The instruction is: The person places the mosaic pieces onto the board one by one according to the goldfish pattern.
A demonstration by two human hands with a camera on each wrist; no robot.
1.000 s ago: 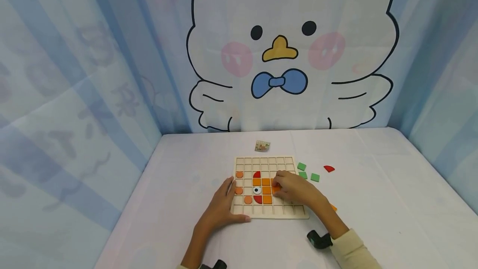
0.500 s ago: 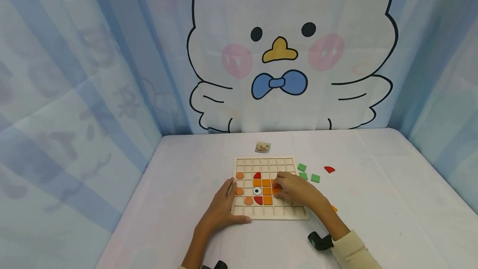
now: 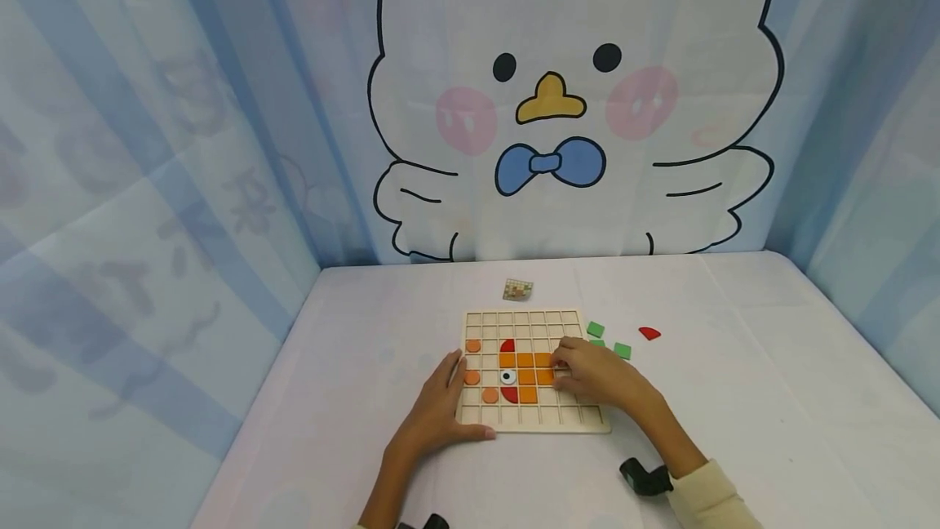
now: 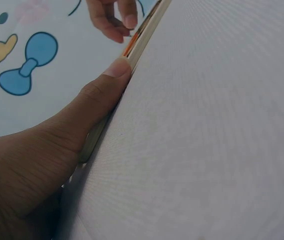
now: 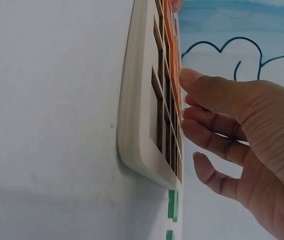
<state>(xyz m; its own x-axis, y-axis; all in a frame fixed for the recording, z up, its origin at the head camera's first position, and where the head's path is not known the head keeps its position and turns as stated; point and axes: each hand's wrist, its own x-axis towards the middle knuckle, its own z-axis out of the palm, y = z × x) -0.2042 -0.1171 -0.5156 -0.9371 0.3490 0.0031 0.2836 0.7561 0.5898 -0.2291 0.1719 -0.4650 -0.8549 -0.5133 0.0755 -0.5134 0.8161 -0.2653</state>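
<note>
A square wooden grid board lies on the table with flat tiles in its cells. Orange squares, red quarter-rounds, a black-and-white eye disc and light orange discs fill some cells. My left hand rests at the near left corner, fingers along the left edge and thumb against the front edge. Over the right half is my right hand, its fingertips beside the rightmost orange squares. In the right wrist view its thumb and loosely bent fingers show no tile held.
Several green squares lie off the board's right edge, one partly hidden by the right hand. A red quarter-round lies farther right. Behind the board is a small patterned card or packet. A printed curtain stands behind the table.
My right hand has drawn slightly to the right, uncovering the rightmost orange squares in their cells. The orange piece beside the right forearm is now hidden. My left hand has stayed in place.
</note>
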